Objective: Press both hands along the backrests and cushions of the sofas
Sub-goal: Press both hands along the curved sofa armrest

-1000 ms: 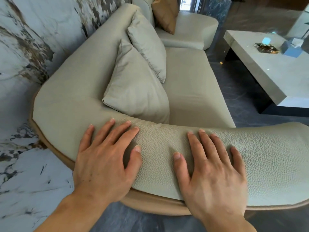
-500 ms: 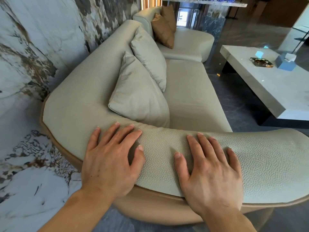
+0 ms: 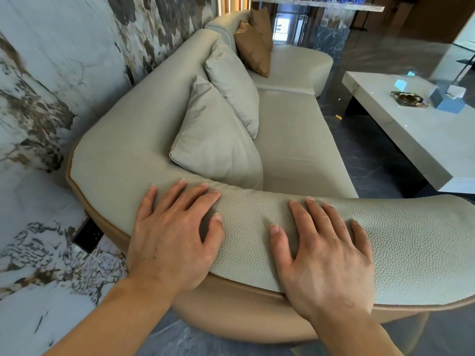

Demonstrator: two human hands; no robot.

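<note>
We saw a marble wall (image 3: pixel 46 80) veined in brown and grey on the left, and a dark, glossy stone floor (image 3: pixel 365 155). A pale low table (image 3: pixel 416 134) stood to the right, carrying a blue tissue box (image 3: pixel 448 101) and an ashtray (image 3: pixel 408 98). Daylight came through a far doorway (image 3: pixel 284 28).

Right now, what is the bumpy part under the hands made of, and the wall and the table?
The sofa backrest under the left hand and right hand looks like pebbled leather or faux leather, matte, with a fine grain. The wall looks like polished marble, with brown and grey veins, though it could be printed tile. The coffee table seems smooth pale stone; its glossy top reflects light.
</note>
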